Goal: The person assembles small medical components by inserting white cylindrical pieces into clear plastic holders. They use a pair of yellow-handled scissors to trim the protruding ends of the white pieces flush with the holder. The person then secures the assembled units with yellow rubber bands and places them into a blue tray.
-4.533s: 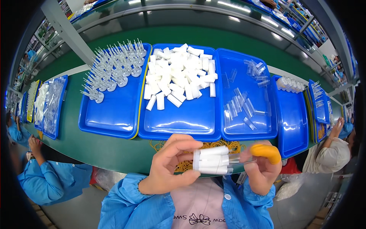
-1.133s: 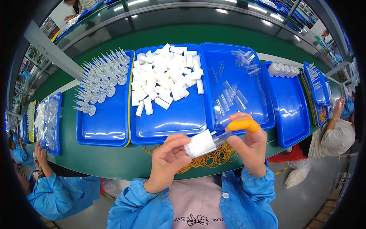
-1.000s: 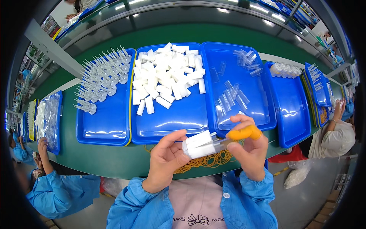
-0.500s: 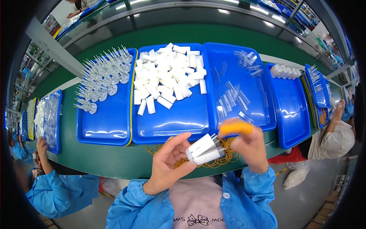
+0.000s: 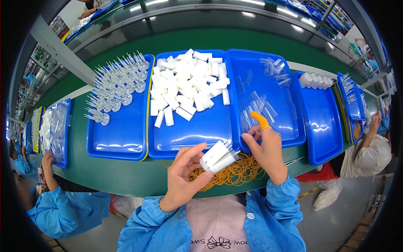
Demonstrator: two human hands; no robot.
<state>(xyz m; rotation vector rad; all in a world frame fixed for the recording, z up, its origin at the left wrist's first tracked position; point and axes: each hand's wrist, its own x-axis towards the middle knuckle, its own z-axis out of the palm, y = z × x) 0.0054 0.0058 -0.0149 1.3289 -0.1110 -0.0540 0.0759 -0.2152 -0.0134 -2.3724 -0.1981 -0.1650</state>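
Observation:
My left hand point(image 5: 184, 176) is closed around the base of a clear plastic pronged piece point(image 5: 228, 145) with white foam-like sleeves point(image 5: 219, 157) on its prongs, held tilted over the table's near edge. My right hand point(image 5: 268, 150), wearing an orange finger cot point(image 5: 261, 120) on one finger, hovers over the front of a blue tray point(image 5: 273, 136). Its fingers are apart, and I see nothing between them. Clear plastic tubes point(image 5: 262, 105) lie in that tray just past the fingertips. Orange rubber bands point(image 5: 239, 172) lie in a heap below both hands.
White sleeves point(image 5: 184, 84) are piled in the middle blue tray point(image 5: 189, 140). Pronged clear pieces point(image 5: 117, 84) stand in the left tray point(image 5: 113, 140). Another blue tray point(image 5: 323, 130) with white-and-clear pieces point(image 5: 317, 80) is at right. Co-workers sit on both sides.
My right hand has moved away from the pronged piece, up and forward to the tray of clear tubes. My left hand keeps hold of the piece, shifted slightly left.

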